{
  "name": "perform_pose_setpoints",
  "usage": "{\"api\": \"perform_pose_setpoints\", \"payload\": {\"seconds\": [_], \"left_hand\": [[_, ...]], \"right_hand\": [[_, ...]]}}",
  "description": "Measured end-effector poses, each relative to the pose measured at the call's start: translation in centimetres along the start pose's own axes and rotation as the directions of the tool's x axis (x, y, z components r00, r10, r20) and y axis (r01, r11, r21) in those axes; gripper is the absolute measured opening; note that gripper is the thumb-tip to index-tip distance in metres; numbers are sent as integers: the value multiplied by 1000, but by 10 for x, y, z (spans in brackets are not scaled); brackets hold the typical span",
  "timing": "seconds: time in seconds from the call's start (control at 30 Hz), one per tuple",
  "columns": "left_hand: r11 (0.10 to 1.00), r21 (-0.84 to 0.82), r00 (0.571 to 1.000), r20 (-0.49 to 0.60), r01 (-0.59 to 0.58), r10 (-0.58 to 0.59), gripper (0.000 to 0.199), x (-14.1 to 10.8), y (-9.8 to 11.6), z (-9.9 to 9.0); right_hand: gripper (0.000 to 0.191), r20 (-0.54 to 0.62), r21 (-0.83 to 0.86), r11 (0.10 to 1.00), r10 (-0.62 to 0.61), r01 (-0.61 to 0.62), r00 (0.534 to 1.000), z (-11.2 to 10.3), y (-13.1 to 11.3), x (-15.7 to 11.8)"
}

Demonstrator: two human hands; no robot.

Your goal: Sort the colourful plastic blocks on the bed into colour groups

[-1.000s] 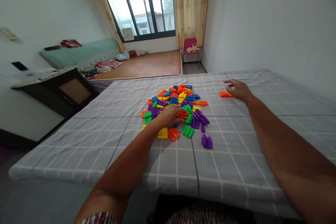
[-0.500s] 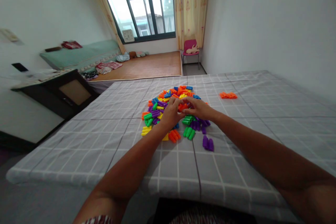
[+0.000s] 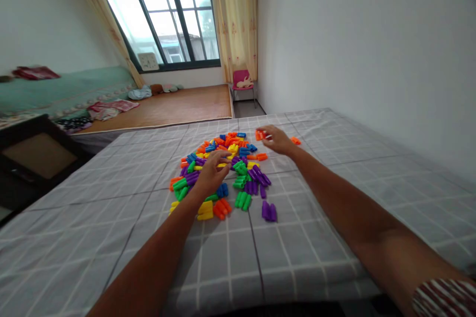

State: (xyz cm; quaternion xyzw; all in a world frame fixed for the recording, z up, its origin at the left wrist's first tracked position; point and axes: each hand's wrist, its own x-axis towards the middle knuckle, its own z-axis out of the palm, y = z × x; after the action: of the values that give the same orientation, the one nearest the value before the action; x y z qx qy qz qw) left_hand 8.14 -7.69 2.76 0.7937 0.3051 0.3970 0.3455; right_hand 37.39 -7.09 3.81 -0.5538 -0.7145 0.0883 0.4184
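Standing at the left edge: dark cabinet (image 3: pixel 42 151), tan door panel. Beyond it, far left, bed (image 3: pixel 186 101) with a brown mat, clothes (image 3: pixel 111 108) lying on it. White square clock (image 3: pixel 148 61) at the lower left corner of the far window (image 3: pixel 174 25).

Gray checked cloth (image 3: pixel 320 228) spans the work surface. Pile of plastic pieces (image 3: pixel 191 179) sits on it, left of center: yellow, orange, green, purple, blue, loosely heaped. Left hand (image 3: pixel 213 172) is over the pile, fingers apart and slightly curved; can't tell if it touches the pieces below.

Near edge of pile, by the left forearm: yellow block (image 3: pixel 205 210), then orange block (image 3: pixel 222 209) just right of it. Green block (image 3: pixel 243 201) further right. Far side: pink chair (image 3: pixel 238 76) with a soft toy (image 3: pixel 244 82). Purple block (image 3: pixel 269 211) lies nearer, apart from the pile.

Right hand (image 3: pixel 271 137) is far right of the pile, thumb and fingers clamped on an orange piece (image 3: pixel 259 134) at its left. More orange pieces (image 3: pixel 296 140) on the cloth just right of the wrist, partly hidden. Striped sleeve (image 3: pixel 444 297) at near right.
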Motion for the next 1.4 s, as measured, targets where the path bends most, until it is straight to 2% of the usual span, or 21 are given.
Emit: {"api": "perform_pose_setpoints", "payload": {"seconds": [0.07,0.13,0.2,0.23,0.3,0.4,0.57,0.77,0.83,0.93,1.0,1.07,1.13,1.2,1.27,1.33,1.4], "left_hand": [[999,39,1000,-7,-1,1,28,0,4,-2],[997,76,1000,-5,-27,27,23,0,8,-3],[992,111,998,1,-58,59,18,0,10,-4],[990,123,998,4,-68,69,17,1,10,-4],[989,131,998,13,-70,68,18,1,8,-5],[988,137,998,22,-65,63,19,2,3,-9],[986,155,998,-10,-64,66,19,5,-7,-17],[972,233,997,-66,-32,48,20,7,-11,-30],[959,281,993,-104,-23,54,22,8,-13,-38],[940,340,979,-198,35,35,25,9,-19,-52],[925,369,971,-241,90,2,26,10,-24,-60],[901,420,979,-201,114,-30,26,9,-26,-62],[861,502,995,-93,79,-37,25,7,-25,-57],[798,602,1000,13,5,-17,26,4,-23,-48],[716,697,996,83,-44,-19,30,0,-21,-39],[644,762,987,146,-69,-68,35,-4,-19,-33],[600,797,974,188,-74,-129,34,-7,-18,-33]], "right_hand": [[50,-133,-114,973,183,-199,974,-35,47,-3],[49,-214,-179,897,366,-405,905,-67,91,-16],[47,-261,-201,819,484,-537,835,-89,123,-33],[47,-256,-201,790,528,-579,810,-95,134,-40],[49,-203,-195,766,580,-613,789,-99,147,-49],[52,-116,-233,776,576,-586,809,-94,152,-49],[56,-102,-325,790,517,-520,850,-87,151,-44],[52,-71,-329,837,440,-438,895,-85,143,-46],[52,-47,-335,834,450,-438,892,-87,141,-45],[52,-136,-395,773,485,-496,864,-91,138,-38],[49,-241,-433,755,429,-492,870,-91,131,-31],[45,-297,-445,780,336,-441,894,-89,117,-23],[41,-297,-434,819,262,-375,918,-81,97,-17],[38,-266,-420,856,203,-303,942,-68,74,-12],[37,-188,-408,892,126,-194,974,-49,52,-8],[35,-36,-380,924,21,-33,999,-28,31,-7],[33,170,-309,938,-105,154,980,-8,15,-7]]}}
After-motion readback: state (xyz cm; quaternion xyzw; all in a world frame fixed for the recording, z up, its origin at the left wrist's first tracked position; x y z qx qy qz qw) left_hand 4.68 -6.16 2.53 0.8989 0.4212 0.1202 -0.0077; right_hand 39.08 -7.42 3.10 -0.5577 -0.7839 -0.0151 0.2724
